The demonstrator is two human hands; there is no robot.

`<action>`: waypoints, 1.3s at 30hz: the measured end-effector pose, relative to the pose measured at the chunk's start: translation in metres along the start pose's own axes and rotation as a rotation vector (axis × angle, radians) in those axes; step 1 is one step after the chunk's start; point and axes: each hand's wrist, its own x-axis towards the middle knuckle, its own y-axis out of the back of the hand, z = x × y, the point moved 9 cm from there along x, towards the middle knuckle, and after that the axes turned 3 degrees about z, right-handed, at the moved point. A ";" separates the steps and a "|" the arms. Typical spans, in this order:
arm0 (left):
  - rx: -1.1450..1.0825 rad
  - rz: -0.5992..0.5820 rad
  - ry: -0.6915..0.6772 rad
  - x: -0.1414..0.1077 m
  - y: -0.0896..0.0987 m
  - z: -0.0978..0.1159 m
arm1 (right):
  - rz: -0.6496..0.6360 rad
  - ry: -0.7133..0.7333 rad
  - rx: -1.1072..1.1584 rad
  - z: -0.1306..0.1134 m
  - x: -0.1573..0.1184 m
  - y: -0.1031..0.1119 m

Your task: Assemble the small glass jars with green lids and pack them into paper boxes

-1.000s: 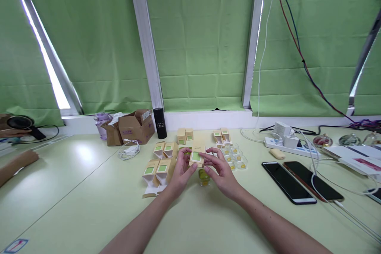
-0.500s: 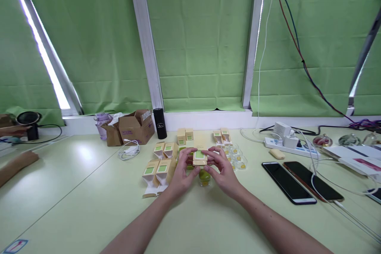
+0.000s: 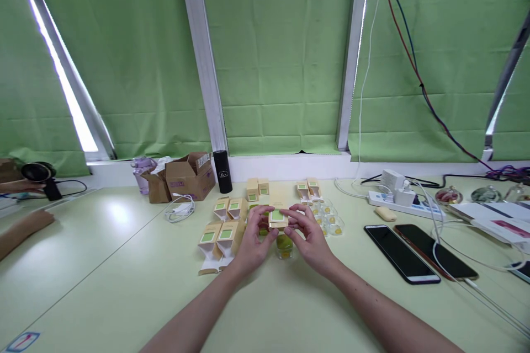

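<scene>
Between my two hands is a small kraft-coloured box (image 3: pixel 278 217) with a green label. My left hand (image 3: pixel 257 237) grips its left side, fingers bent and thumb at the lower edge. On the opposite side my right hand (image 3: pixel 309 240) holds it the same way. Just below the box, a green round item in a clear cup (image 3: pixel 284 246) stands on the table. Left of my hands are several similar boxes (image 3: pixel 226 237), some with flaps open. Clear plastic cups with yellow spots (image 3: pixel 331 218) lie beyond my right hand. Part of what lies behind my hands is hidden.
Two phones (image 3: pixel 401 253) and a white power strip (image 3: pixel 408 207) with cables lie at the right. A black tumbler (image 3: pixel 222 172), a cardboard box (image 3: pixel 190 176) and a white charger cable (image 3: pixel 180 208) stand at the back left. Another person's hand (image 3: pixel 39 220) rests at far left.
The flap at the front of the held box looks lower and flatter against it. At far left, the other person's black handheld device has tilted. My hands stay in nearly the same place.
</scene>
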 end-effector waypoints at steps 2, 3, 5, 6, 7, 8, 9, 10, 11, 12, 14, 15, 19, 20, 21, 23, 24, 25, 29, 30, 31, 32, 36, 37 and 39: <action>0.003 0.008 -0.008 0.000 0.001 0.001 | -0.002 0.001 -0.004 0.000 0.000 0.000; 0.006 0.012 -0.011 0.000 0.001 0.001 | -0.004 0.002 -0.005 0.000 0.000 0.000; 0.006 0.016 -0.013 0.000 0.001 0.001 | -0.005 0.002 -0.008 0.000 0.000 0.000; 0.006 0.018 -0.011 0.000 0.001 0.001 | -0.005 0.002 -0.010 0.000 0.000 0.000; 0.006 0.022 -0.011 0.000 0.002 0.001 | -0.004 0.002 -0.011 0.000 0.000 0.000; 0.006 0.027 -0.011 0.000 0.002 0.001 | -0.002 0.001 -0.010 0.001 0.000 -0.001; 0.006 0.030 -0.011 0.000 0.002 0.000 | -0.001 0.001 -0.008 0.001 0.000 -0.001; 0.005 0.032 -0.012 0.000 0.002 0.000 | 0.000 0.002 -0.007 0.001 0.000 -0.001; 0.006 0.034 -0.013 0.000 0.003 -0.001 | 0.002 0.002 -0.006 0.001 0.000 -0.001; 0.007 0.035 -0.013 0.000 0.003 -0.002 | 0.003 0.003 -0.007 0.000 0.000 -0.001; 0.012 0.038 -0.014 0.000 0.003 -0.003 | 0.003 0.001 -0.015 0.000 0.000 0.000; 0.016 0.041 -0.016 0.000 0.003 -0.003 | 0.001 -0.002 -0.019 0.000 0.001 0.000; 0.015 0.052 -0.021 0.000 0.003 -0.004 | -0.005 -0.014 -0.026 0.002 0.001 0.000; 0.012 0.054 -0.023 0.001 0.003 -0.004 | -0.003 -0.015 -0.025 0.002 0.001 0.000; 0.009 0.057 -0.027 0.001 0.003 -0.003 | -0.001 -0.015 -0.024 0.003 0.001 0.000; 0.008 0.063 -0.035 0.001 0.003 -0.003 | 0.003 -0.014 -0.025 0.004 0.001 0.000; 0.011 0.065 -0.037 0.001 0.003 -0.003 | 0.005 -0.014 -0.027 0.004 0.001 0.000; 0.014 0.064 -0.036 0.001 0.003 -0.003 | 0.008 -0.015 -0.028 0.005 0.001 0.000; 0.015 0.063 -0.009 0.000 0.004 -0.007 | -0.001 -0.030 -0.017 0.004 0.001 0.000; 0.010 0.061 0.002 0.000 0.004 -0.007 | -0.012 -0.032 -0.011 0.004 0.001 0.000; 0.005 0.056 0.011 0.000 0.004 -0.007 | -0.024 -0.032 -0.007 0.003 0.001 -0.001; 0.002 0.047 0.018 0.000 0.004 -0.006 | -0.035 -0.029 -0.005 0.002 0.001 -0.001; 0.012 0.014 0.002 0.001 0.005 0.005 | -0.059 -0.020 -0.011 0.003 0.001 0.000; 0.023 0.017 -0.011 0.001 0.005 0.007 | -0.065 -0.026 -0.014 0.004 0.000 -0.001; 0.067 0.032 -0.040 0.002 0.007 0.011 | -0.081 -0.042 -0.018 0.007 0.000 -0.002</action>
